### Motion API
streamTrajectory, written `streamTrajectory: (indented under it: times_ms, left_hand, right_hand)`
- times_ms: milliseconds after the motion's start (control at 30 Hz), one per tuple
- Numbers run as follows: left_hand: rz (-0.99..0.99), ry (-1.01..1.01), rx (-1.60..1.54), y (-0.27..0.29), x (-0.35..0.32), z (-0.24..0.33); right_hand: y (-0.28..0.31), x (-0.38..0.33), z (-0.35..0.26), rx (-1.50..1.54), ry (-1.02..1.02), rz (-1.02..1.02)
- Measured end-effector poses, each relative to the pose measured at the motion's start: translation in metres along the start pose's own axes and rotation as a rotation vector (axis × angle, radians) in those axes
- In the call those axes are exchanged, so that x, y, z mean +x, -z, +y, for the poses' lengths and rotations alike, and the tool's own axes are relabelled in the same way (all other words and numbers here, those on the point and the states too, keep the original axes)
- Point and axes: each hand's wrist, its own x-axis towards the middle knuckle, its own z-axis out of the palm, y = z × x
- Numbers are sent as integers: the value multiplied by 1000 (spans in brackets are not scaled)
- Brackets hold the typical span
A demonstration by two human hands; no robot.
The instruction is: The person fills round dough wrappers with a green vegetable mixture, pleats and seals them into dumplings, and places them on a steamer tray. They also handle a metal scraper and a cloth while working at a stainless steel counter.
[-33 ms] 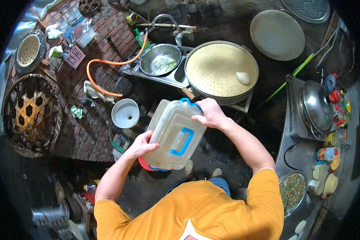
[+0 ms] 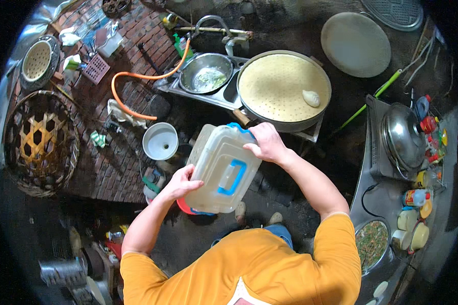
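In front of me a translucent plastic storage box (image 2: pixel 213 178) with a lid is held tilted between both hands. Its lid carries a blue handle (image 2: pixel 232 177), and a blue clip (image 2: pixel 240 128) shows at the far end. My left hand (image 2: pixel 180 184) grips the left edge, thumb on top of the lid. My right hand (image 2: pixel 267 143) is closed round the far right corner, thumb on the lid too. Under the near left corner something red (image 2: pixel 184 206) shows in part. Beyond the box stands a wide round steamer tray (image 2: pixel 275 76) with small holes, bearing one pale dough piece (image 2: pixel 311 98).
A metal basin (image 2: pixel 206 73) with greens sits in the sink, beside an orange hose (image 2: pixel 118 91). A white bucket (image 2: pixel 160 142) is left of the box. A lidded pan (image 2: pixel 404 134) and a dish of chopped filling (image 2: pixel 372 244) stand on the right counter. A woven basket (image 2: pixel 40 147) lies far left.
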Motion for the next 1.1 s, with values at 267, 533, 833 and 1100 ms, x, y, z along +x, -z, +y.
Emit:
streamTrajectory:
  times_ms: [267, 533, 833, 1100]
  left_hand:
    - [367, 20, -169, 6, 28, -88]
    - [610, -84, -478, -1, 77, -152]
    - [514, -100, 137, -7, 67, -218]
    - [437, 85, -137, 68, 117, -279]
  right_hand:
    - [-84, -37, 17, 268, -614, 202]
    - [-232, -169, -66, 1999, -1418, -130]
    - [-304, -139, -65, 1545, -1928, -129]
    - [-300, -117, -26, 1309, -1734, -275]
